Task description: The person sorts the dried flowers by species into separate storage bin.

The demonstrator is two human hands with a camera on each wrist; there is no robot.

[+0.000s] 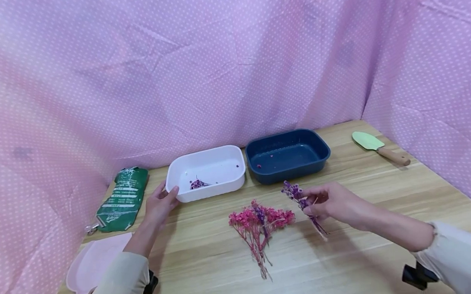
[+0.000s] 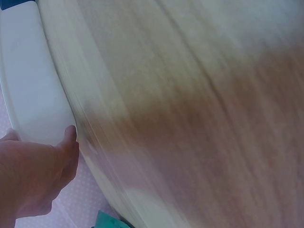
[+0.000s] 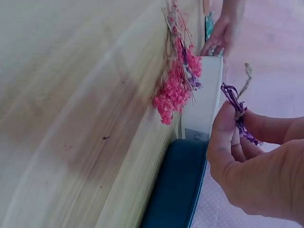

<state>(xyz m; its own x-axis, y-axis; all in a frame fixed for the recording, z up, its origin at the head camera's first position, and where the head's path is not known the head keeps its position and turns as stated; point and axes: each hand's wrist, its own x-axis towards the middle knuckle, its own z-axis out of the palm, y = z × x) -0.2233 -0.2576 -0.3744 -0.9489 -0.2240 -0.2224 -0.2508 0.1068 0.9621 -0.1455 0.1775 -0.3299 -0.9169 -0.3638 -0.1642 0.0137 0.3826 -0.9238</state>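
My left hand holds the near left corner of a white rectangular tub, its thumb at the rim and its fingers along the outside wall. Inside that tub lies a small purple sprig with scattered bits. Between the thumb and fingers of my right hand is a small bunch of purple dried flowers, tied with twine and raised off the table. A bunch of pink dried flowers lies on the wood between my hands, with a purple sprig across it.
To the right of the white tub stands a dark blue tub holding a few pink bits. A green trowel with a wooden handle lies at far right. At left are a green bag and a pink dustpan. Pink dotted cloth backs the table.
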